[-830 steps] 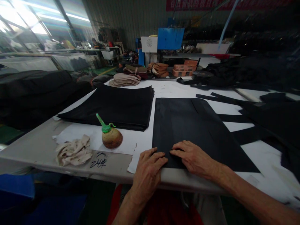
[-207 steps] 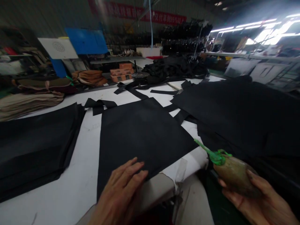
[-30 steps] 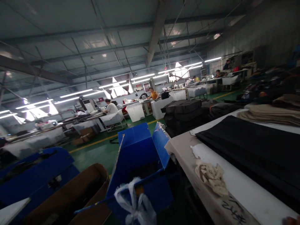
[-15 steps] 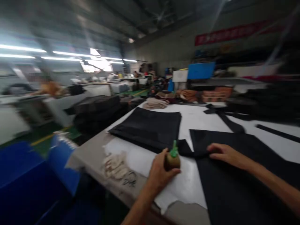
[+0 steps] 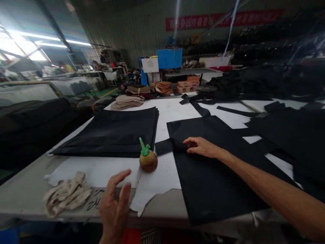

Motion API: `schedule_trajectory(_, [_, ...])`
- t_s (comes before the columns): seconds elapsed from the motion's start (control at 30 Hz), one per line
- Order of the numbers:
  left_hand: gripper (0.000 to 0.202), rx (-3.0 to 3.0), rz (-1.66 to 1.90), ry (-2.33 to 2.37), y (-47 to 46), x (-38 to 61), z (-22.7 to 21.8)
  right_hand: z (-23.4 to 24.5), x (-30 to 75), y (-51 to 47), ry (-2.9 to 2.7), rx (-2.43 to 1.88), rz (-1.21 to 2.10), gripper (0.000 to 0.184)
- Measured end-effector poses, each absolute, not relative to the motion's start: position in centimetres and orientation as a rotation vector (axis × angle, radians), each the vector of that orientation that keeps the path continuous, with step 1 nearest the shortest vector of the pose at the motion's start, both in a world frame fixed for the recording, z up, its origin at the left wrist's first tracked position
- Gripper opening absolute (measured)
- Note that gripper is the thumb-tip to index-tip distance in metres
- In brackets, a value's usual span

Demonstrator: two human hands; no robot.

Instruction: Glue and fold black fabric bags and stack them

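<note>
My left hand (image 5: 115,206) hovers open over the table's near edge, fingers spread, holding nothing. Just beyond it a round brown squeeze bottle (image 5: 148,158) with a green nozzle stands upright on white paper (image 5: 101,171). My right hand (image 5: 200,146) rests on the left edge of a flat black fabric panel (image 5: 215,169), its fingers pinched on a short black strip (image 5: 164,146) that sticks out toward the bottle.
A stack of black fabric sheets (image 5: 111,134) lies to the left, a crumpled beige rag (image 5: 64,195) near the front left corner. Loose black strips and fabric (image 5: 286,130) cover the right. Tan pieces (image 5: 128,100) are piled at the far end.
Half a second ago my left hand gripped the bottle; it has let go and pulled back toward me. The bottle now stands alone. My view swung back from the workshop floor to the table.
</note>
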State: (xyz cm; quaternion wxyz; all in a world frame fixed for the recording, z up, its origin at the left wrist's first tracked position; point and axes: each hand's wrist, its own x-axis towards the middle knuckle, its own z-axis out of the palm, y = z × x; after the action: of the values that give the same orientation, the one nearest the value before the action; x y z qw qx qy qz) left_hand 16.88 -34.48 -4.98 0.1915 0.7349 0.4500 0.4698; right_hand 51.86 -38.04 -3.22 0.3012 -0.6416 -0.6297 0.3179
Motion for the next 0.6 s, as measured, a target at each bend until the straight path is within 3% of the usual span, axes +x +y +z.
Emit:
schedule_trajectory(0.17, [0.017,2.143,1.192,0.886,-38.8,17.2,-5.3,-3.5,51.5,-37.4,-1.742,-1.738,0.779,0.027])
schedule_trajectory(0.33, [0.018,2.044,0.852,0.817,-39.7,21.1,-5.2,-3.1,50.9,-37.1,-1.801,-1.791,0.656,0.033])
schedule_trajectory(0.47, [0.032,1.739,0.733,0.982,-38.7,24.3,-4.6,-2.6,50.5,-37.5,-1.865,-1.773,0.626,0.009])
schedule_trajectory(0.6, [0.057,1.491,0.677,0.919,-36.9,27.0,-4.2,-2.5,50.1,-37.9,-1.898,-1.711,0.667,0.010])
